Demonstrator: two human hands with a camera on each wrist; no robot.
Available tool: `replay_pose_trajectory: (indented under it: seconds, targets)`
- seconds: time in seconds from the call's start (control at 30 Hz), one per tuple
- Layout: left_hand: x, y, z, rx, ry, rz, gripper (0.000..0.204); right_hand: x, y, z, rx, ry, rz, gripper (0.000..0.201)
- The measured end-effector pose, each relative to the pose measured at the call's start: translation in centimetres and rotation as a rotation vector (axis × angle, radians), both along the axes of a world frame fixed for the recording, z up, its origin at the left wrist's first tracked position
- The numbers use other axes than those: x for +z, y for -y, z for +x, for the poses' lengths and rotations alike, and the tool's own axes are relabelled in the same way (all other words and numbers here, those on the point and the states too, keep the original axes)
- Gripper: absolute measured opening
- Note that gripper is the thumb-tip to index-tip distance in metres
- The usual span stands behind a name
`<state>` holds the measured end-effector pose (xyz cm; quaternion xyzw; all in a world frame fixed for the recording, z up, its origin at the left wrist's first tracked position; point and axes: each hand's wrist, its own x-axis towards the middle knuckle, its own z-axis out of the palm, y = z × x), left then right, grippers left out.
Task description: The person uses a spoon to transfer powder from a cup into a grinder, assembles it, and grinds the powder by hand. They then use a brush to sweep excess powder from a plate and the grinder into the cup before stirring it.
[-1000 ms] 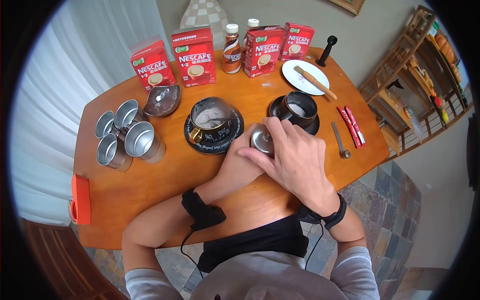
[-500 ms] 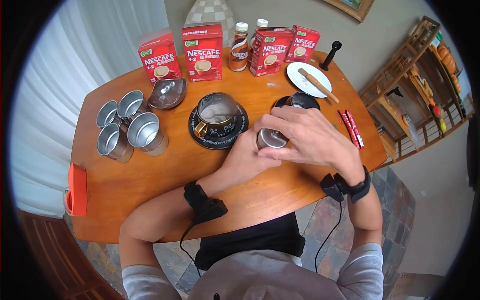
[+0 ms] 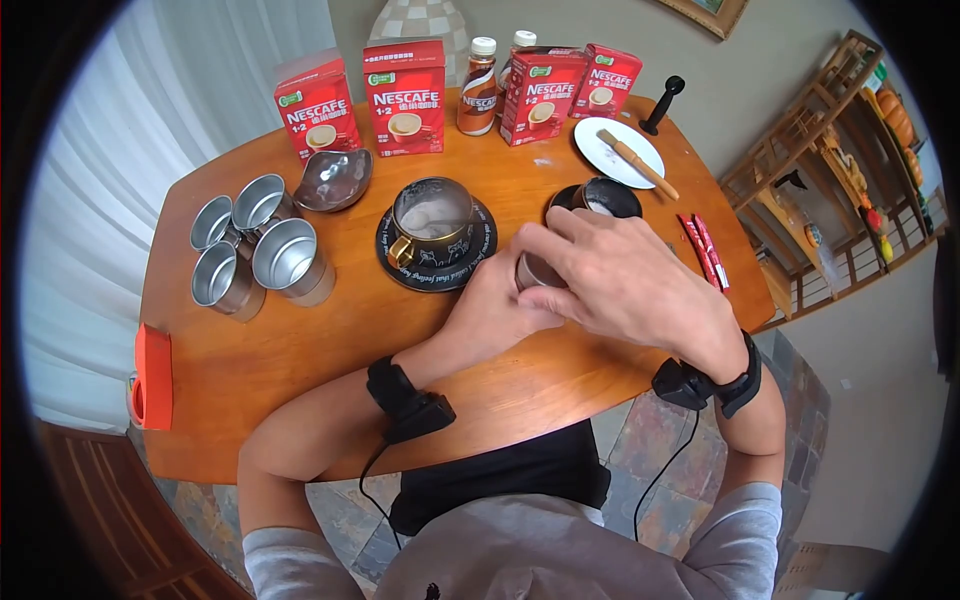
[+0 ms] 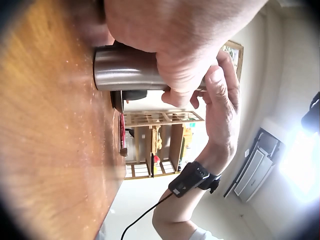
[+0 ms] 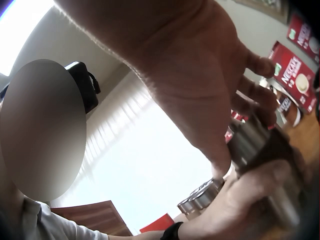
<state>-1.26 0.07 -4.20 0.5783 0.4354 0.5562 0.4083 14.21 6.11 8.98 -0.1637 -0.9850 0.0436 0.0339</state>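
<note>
A metal cylinder (image 3: 538,270) stands upright on or just above the table's front part. Its grey-brown side (image 4: 130,70) fills the upper left wrist view. My left hand (image 3: 495,305) grips it round the body. Over its top, my right hand (image 3: 640,285) curls its fingers and thumb round the upper end, hiding most of the top. In the right wrist view the left hand (image 5: 260,185) is below the right palm (image 5: 195,85). Left of the hands, a black cup (image 3: 432,215) with a gold handle holds pale contents on a black saucer (image 3: 425,279). A second black cup (image 3: 612,196) is partly hidden behind the right hand.
Several metal cups (image 3: 290,260) and a dark bowl (image 3: 334,182) stand left. Red boxes (image 3: 405,100) and bottles (image 3: 478,95) line the back. Right are a white plate (image 3: 592,145) with a brush (image 3: 640,165), a black tool (image 3: 660,108) and red sachets (image 3: 705,250).
My right hand and wrist have swung to the right and turned over the cylinder's top, covering more of its lid. The left hand keeps its hold. The head view has shifted slightly.
</note>
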Motion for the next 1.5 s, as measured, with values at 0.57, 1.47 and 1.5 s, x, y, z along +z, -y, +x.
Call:
replay_pose_trajectory:
  seconds: [0.57, 1.47, 1.5]
  targets:
    - [1.1, 0.4, 0.2, 0.071, -0.101, -0.022, 0.061, 0.8, -0.7, 1.0, 0.164, -0.113, 0.018, 0.039]
    - [1.1, 0.3, 0.2, 0.081, -0.069, 0.023, 0.054, 1.3, -0.2, 1.0, 0.127, -0.109, 0.035, 0.049]
    - [0.8, 0.2, 0.2, 0.064, -0.041, 0.015, 0.053, 1.2, -0.2, 0.9, 0.098, -0.118, 0.006, 0.049]
